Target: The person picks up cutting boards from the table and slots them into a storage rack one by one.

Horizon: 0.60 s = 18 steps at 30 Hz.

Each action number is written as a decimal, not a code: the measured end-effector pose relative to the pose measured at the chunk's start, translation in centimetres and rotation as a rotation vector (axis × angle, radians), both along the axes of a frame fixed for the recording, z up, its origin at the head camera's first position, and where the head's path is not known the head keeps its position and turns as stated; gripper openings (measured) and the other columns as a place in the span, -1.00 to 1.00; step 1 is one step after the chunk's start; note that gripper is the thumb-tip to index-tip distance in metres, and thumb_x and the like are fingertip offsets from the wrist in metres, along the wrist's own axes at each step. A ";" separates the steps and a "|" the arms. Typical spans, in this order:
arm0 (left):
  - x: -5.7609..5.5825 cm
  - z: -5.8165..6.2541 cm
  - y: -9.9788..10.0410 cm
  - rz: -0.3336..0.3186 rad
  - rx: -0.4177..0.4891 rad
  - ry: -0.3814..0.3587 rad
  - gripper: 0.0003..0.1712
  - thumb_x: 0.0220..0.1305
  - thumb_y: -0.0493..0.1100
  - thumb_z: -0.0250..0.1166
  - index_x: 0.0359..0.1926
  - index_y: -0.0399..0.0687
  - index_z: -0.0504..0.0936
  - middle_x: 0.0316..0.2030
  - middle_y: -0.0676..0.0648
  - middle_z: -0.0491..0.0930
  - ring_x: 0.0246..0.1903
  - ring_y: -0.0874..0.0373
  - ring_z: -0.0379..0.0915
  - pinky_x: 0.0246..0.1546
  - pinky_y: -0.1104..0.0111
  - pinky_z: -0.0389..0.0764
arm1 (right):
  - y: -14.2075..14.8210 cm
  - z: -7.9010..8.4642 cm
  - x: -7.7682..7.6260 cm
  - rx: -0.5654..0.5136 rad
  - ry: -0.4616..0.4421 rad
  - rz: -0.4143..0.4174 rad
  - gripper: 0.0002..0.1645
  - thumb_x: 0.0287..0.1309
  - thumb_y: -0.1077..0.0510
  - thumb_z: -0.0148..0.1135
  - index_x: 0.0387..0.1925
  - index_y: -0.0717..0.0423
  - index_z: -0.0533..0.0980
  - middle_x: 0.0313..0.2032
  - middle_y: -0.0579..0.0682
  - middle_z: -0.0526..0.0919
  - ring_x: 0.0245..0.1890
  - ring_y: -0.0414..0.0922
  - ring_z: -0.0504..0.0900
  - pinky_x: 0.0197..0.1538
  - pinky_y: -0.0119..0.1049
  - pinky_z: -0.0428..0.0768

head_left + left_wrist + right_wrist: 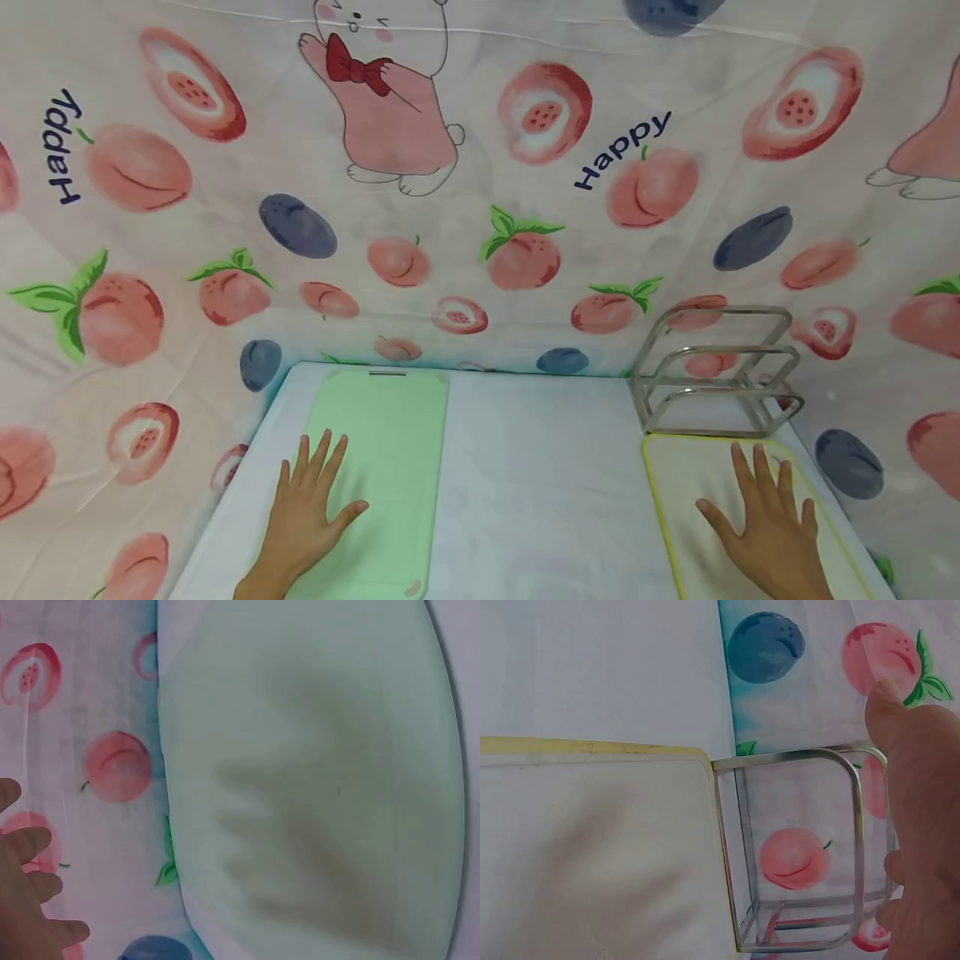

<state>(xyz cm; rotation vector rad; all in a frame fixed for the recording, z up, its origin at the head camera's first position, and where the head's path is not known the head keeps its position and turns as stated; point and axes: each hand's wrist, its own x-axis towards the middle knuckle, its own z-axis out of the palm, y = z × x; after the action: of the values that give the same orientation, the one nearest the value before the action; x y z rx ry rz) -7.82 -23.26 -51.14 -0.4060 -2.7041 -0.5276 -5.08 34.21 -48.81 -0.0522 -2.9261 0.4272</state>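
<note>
On the left of the table lies a light green cutting board, with a slot at its far end. My left hand hovers over its left side, fingers spread, casting a soft shadow on the board in the left wrist view. To the right is a white cutting board with a yellow edge. Above it my right hand is held with straight, spread fingers, and its shadow falls on the white surface. Neither hand holds anything. Just beyond the white board stands a metal wire rack with several upright loops.
The white table stretches between the two boards. A cloth curtain printed with peaches, plums and a bear-like figure rises along the table's back and both sides, close behind the rack.
</note>
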 end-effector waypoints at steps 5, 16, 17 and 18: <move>-0.2 0.2 2.6 -0.040 0.078 0.005 0.01 0.14 0.30 0.26 0.48 0.00 0.09 0.44 -0.19 0.03 0.39 -0.32 -0.19 0.18 -0.33 0.01 | 0.3 -0.1 -0.3 -0.029 0.023 -0.020 0.09 0.26 -0.27 0.08 0.51 -0.03 -0.32 0.45 0.29 -0.33 0.37 0.31 -0.50 0.11 0.55 -0.43; -0.9 -0.2 8.3 -0.159 0.209 0.007 -0.04 0.22 0.38 0.12 0.47 -0.04 0.11 0.44 -0.15 0.06 0.36 -0.30 -0.06 0.20 -0.26 0.09 | 1.0 -0.5 -0.3 -0.117 0.071 -0.012 0.06 0.30 -0.17 0.10 0.50 0.06 -0.31 0.44 0.34 -0.33 0.36 0.38 -0.45 0.11 0.56 -0.32; -0.9 -0.4 9.0 -0.171 0.219 0.006 -0.05 0.24 0.39 0.08 0.47 -0.04 0.11 0.44 -0.14 0.05 0.36 -0.30 -0.06 0.21 -0.26 0.09 | 1.1 -0.6 -0.2 -0.128 0.074 -0.014 0.06 0.30 -0.16 0.11 0.50 0.06 -0.31 0.44 0.34 -0.33 0.36 0.38 -0.44 0.12 0.55 -0.32; -0.9 -0.5 9.6 -0.185 0.230 0.003 -0.05 0.25 0.40 0.05 0.47 -0.03 0.10 0.44 -0.12 0.04 0.37 -0.29 -0.07 0.21 -0.25 0.10 | 1.2 -0.7 -0.1 -0.135 0.077 -0.017 0.06 0.30 -0.16 0.11 0.50 0.07 -0.30 0.44 0.34 -0.32 0.37 0.37 -0.43 0.13 0.55 -0.31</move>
<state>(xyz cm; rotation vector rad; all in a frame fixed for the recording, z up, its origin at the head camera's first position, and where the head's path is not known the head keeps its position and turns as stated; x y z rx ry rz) -8.77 -13.64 -51.66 -0.5949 -2.5774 -0.8786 -5.23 35.39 -49.48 -0.0770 -2.8157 0.6098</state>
